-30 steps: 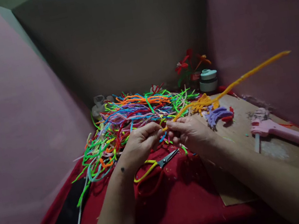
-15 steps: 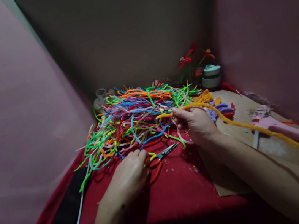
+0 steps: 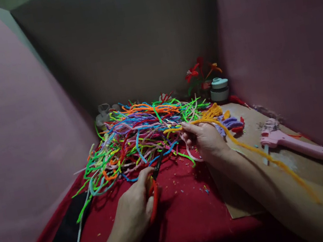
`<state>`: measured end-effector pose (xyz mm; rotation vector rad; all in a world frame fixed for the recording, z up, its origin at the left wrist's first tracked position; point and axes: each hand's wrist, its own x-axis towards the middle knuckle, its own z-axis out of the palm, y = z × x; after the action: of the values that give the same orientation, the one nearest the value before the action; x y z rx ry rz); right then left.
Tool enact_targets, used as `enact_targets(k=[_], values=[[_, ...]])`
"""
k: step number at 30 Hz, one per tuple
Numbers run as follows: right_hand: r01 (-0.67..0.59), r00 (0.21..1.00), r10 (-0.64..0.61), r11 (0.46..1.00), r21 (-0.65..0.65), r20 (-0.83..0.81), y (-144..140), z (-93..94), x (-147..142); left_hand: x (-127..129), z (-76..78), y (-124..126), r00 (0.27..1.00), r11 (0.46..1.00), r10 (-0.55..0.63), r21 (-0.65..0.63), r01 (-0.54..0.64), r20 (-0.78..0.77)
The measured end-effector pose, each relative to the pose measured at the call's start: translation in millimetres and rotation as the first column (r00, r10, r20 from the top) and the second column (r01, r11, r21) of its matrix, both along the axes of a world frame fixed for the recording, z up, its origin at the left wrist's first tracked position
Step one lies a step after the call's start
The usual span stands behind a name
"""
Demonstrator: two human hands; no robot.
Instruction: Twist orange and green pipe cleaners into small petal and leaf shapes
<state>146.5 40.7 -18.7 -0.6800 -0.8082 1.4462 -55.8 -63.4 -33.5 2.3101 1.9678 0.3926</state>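
My right hand [image 3: 205, 140] pinches a long orange pipe cleaner [image 3: 257, 152] near one end. The rest of it trails back over my right forearm. My left hand [image 3: 136, 209] grips small scissors [image 3: 155, 180] by their red and yellow handles, blades pointing up toward the pile. A big heap of pipe cleaners in many colours [image 3: 139, 137] lies on the red cloth [image 3: 190, 212] just beyond both hands.
A pink glue gun [image 3: 293, 143] lies on a brown board [image 3: 256, 196] at the right. Small orange and purple bent pieces [image 3: 225, 120] sit behind my right hand. Pipe-cleaner flowers [image 3: 198, 72] and a white round container [image 3: 219, 88] stand at the back corner. Walls close in all around.
My left hand let go of the orange pipe cleaner, dropped to the cloth and picked up the scissors. The pipe cleaner's free end swung from up right down over my right forearm.
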Motion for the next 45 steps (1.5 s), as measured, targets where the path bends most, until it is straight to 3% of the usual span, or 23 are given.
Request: enact_targets(k=[4, 8, 13, 20, 32, 41, 45], values=[[0.008, 0.999, -0.008, 1.0, 0.012, 0.035, -4.0, 1.9, -1.1, 22.2, 5.7, 6.9, 0.984, 0.99, 0.032, 0.142, -0.007, -0.173], [0.015, 0.998, -0.015, 1.0, 0.011, 0.068, -9.2, 5.0, -1.4, 45.3, 18.0, 14.7, 0.914, 0.985, 0.157, 0.126, -0.117, -0.374], [0.029, 0.995, -0.032, 0.999, 0.032, 0.097, -8.6, 0.7, -2.1, 57.7, 20.2, 18.3, 0.854, 0.986, 0.165, 0.113, -0.125, -0.494], [0.055, 0.994, -0.051, 0.998, -0.031, 0.101, -9.3, -1.7, -4.0, 59.6, 17.3, 21.5, 0.86, 0.991, 0.136, 0.063, -0.12, -0.493], [0.064, 0.991, -0.057, 0.996, -0.056, 0.117, -15.1, 1.8, -6.2, 59.7, 10.3, 22.3, 0.852, 0.99, 0.135, 0.095, -0.1, -0.505], [0.04, 0.992, -0.032, 0.997, -0.065, 0.119, -13.7, -3.0, -6.5, 53.0, -0.6, 26.8, 0.921, 0.996, 0.064, 0.078, -0.036, -0.385], [0.026, 0.997, -0.02, 0.996, -0.087, 0.071, -12.6, -1.8, -5.5, 41.7, 2.4, 22.8, 0.947, 0.997, 0.066, 0.055, -0.051, -0.314]])
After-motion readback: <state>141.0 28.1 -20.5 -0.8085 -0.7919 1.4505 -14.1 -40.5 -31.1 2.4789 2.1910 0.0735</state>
